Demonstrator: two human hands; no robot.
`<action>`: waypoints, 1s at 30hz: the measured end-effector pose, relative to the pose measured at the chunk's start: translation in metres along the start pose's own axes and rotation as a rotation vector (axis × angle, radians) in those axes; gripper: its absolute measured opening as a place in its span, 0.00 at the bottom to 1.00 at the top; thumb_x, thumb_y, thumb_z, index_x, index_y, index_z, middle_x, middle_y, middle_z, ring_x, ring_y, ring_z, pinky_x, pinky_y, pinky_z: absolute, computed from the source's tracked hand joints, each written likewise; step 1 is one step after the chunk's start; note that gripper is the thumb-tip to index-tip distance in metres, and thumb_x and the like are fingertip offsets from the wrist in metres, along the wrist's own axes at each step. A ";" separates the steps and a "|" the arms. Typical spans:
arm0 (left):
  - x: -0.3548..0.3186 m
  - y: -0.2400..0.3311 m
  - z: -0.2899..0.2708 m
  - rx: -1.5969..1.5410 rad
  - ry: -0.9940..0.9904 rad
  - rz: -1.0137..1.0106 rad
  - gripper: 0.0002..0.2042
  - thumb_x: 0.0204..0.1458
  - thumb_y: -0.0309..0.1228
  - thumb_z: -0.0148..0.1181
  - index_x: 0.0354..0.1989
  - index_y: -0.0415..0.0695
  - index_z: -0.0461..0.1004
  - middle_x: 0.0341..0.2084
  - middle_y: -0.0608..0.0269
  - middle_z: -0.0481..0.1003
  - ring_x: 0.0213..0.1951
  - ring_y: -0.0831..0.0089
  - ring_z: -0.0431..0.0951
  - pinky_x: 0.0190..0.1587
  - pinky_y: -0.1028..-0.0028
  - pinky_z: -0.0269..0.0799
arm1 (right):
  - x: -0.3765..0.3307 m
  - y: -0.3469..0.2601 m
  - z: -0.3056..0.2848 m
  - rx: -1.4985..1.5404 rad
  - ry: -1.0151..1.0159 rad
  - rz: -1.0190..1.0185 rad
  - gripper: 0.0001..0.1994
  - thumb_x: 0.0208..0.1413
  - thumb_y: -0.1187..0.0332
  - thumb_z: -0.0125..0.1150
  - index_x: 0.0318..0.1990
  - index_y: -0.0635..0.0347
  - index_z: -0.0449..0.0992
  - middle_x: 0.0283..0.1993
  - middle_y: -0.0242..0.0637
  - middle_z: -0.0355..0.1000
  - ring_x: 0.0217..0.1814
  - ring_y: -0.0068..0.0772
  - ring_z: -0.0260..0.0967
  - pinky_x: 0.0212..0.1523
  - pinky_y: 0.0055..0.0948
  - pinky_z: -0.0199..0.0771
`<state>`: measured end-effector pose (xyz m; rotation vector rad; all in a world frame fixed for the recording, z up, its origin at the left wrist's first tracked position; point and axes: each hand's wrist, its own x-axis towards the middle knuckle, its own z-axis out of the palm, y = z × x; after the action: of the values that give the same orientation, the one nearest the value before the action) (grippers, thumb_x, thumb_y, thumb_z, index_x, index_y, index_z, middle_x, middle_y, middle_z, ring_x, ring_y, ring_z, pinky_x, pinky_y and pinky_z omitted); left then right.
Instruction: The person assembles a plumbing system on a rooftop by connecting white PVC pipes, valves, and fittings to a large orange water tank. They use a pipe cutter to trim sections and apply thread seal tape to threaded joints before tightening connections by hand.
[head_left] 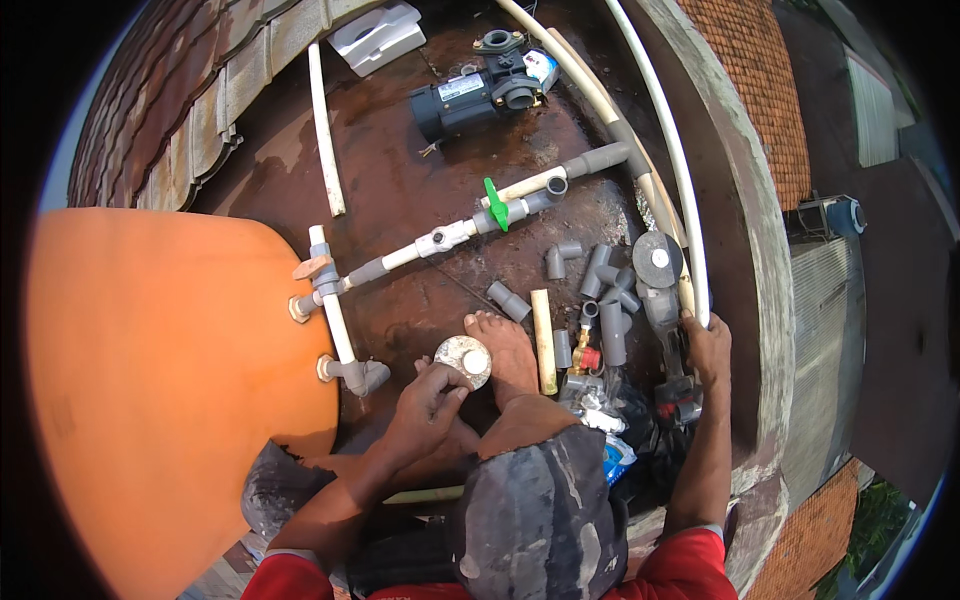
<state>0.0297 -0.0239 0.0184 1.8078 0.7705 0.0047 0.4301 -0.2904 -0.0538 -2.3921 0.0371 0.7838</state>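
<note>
My left hand is closed on the edge of a round, stained white can or lid with a white knob in its middle. Its side and underside are hidden, so I cannot tell which it is. It is held just above my bare foot. Out to the right, my right hand grips the lower end of a long white pipe. An angle grinder with a grey disc lies just left of that hand.
Grey pipe fittings and a short cream pipe lie by my foot. A pipe run with a green-handled valve joins the orange tank at left. A dark pump sits farther off. A low wall borders the right.
</note>
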 end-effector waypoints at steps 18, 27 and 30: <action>-0.029 0.001 -0.002 0.037 -0.009 -0.037 0.04 0.66 0.24 0.65 0.45 0.38 0.79 0.40 0.50 0.79 0.43 0.54 0.83 0.47 0.59 0.80 | 0.015 0.018 0.003 -0.231 0.122 -0.212 0.24 0.65 0.52 0.71 0.49 0.71 0.86 0.40 0.54 0.85 0.44 0.52 0.85 0.50 0.46 0.80; -0.025 0.002 -0.014 0.163 -0.011 0.087 0.06 0.64 0.27 0.68 0.43 0.39 0.79 0.41 0.49 0.80 0.47 0.44 0.82 0.52 0.53 0.78 | 0.013 0.005 -0.004 -0.557 0.158 -0.243 0.31 0.61 0.46 0.75 0.53 0.71 0.82 0.50 0.66 0.84 0.57 0.71 0.82 0.58 0.57 0.81; -0.024 0.006 -0.025 0.204 0.025 0.124 0.06 0.63 0.26 0.68 0.43 0.39 0.79 0.42 0.49 0.80 0.48 0.43 0.81 0.53 0.50 0.77 | 0.000 -0.018 -0.007 -0.757 0.268 -0.340 0.27 0.60 0.49 0.76 0.51 0.68 0.81 0.49 0.63 0.84 0.54 0.68 0.83 0.55 0.59 0.83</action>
<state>0.0051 -0.0159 0.0417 2.0507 0.6951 0.0309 0.4376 -0.2800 -0.0391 -3.0693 -0.6467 0.3330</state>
